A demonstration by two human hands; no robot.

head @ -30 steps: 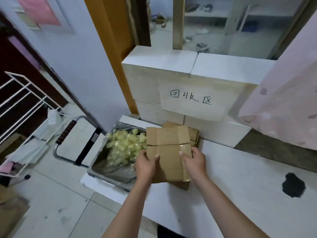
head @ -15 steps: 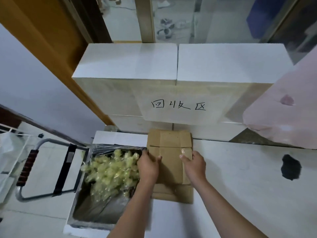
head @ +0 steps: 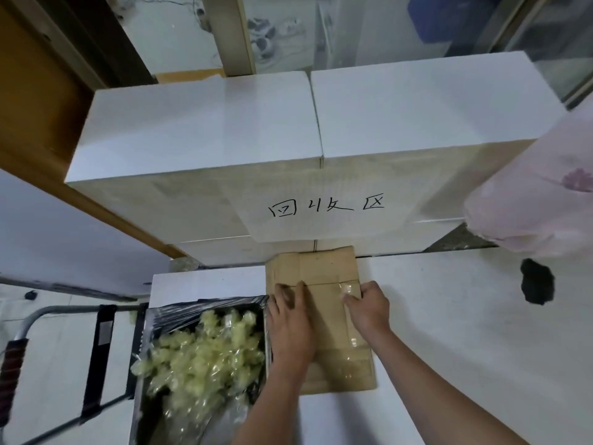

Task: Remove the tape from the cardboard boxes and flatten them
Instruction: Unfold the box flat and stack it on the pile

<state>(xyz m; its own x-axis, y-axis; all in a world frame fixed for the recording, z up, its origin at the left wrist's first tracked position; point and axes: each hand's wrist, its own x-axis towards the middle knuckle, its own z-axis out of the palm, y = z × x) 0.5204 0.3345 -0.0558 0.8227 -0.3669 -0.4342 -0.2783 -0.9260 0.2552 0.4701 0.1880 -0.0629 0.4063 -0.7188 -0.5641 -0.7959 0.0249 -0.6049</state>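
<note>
A flattened brown cardboard box (head: 324, 268) lies on top of a stack of flat cardboard on the white table (head: 465, 348), against the white boxes at the back. My left hand (head: 290, 322) presses flat on its left part, fingers spread. My right hand (head: 367, 305) rests on its right edge, fingertips on a strip of clear tape (head: 348, 289). More shiny tape shows on the lower sheet (head: 353, 364) near my right wrist.
A metal bin (head: 146, 332) lined with black plastic holds a heap of crumpled yellowish tape (head: 202, 351) at the left. Big white boxes (head: 199, 130) with a handwritten paper sign (head: 325, 208) stand behind. A dark spot (head: 537, 281) marks the table. A cart handle (head: 12, 364) is at far left.
Both hands carried the flat cardboard forward and laid it down on the stack against the white boxes; now they press on it. The view tilted down and closer.
</note>
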